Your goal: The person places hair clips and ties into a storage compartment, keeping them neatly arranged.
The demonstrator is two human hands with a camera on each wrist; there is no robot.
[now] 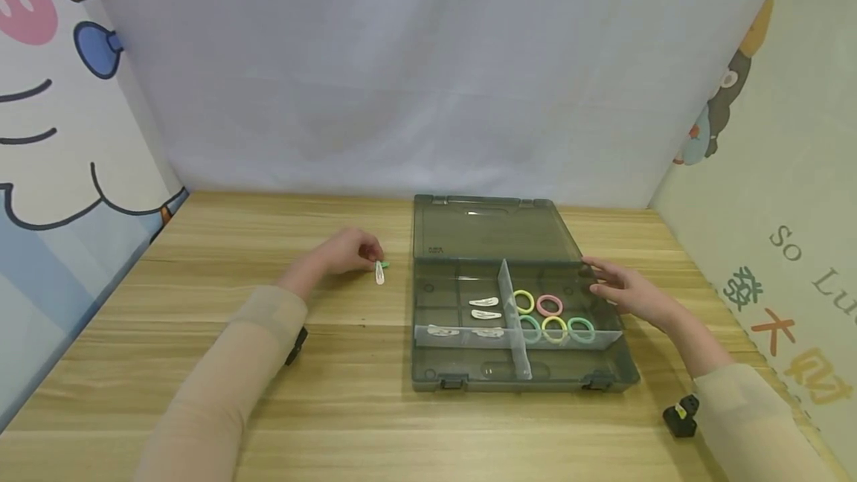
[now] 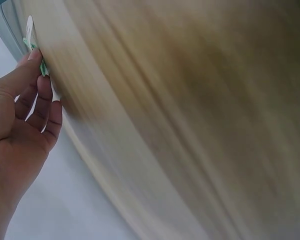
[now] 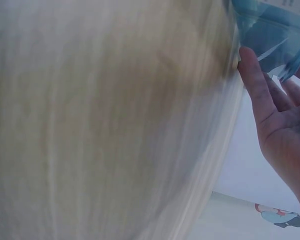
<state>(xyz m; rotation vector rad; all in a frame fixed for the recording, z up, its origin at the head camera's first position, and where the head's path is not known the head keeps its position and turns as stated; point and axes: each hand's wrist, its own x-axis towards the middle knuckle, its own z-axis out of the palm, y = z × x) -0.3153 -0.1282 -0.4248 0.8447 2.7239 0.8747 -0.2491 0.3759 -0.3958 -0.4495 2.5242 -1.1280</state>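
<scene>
In the head view, my left hand (image 1: 348,250) is over the table left of the box, pinching a white snap hair clip (image 1: 379,274) with a green part between thumb and fingers. The left wrist view shows the same clip (image 2: 31,29) jutting past the fingertips. My right hand (image 1: 632,294) touches the right side of a grey see-through divider box (image 1: 469,378), its fingers loosely extended. White snap clips (image 1: 486,315) lie in the box's left compartment. Ring-shaped hair ties in yellow, green and pink (image 1: 550,306) lie right of the divider.
The box lid (image 1: 495,229) lies folded back toward the white cloth backdrop (image 1: 415,80). Clear dividers (image 1: 514,311) cross inside the box. Printed panels flank the wooden table (image 1: 335,407) left and right.
</scene>
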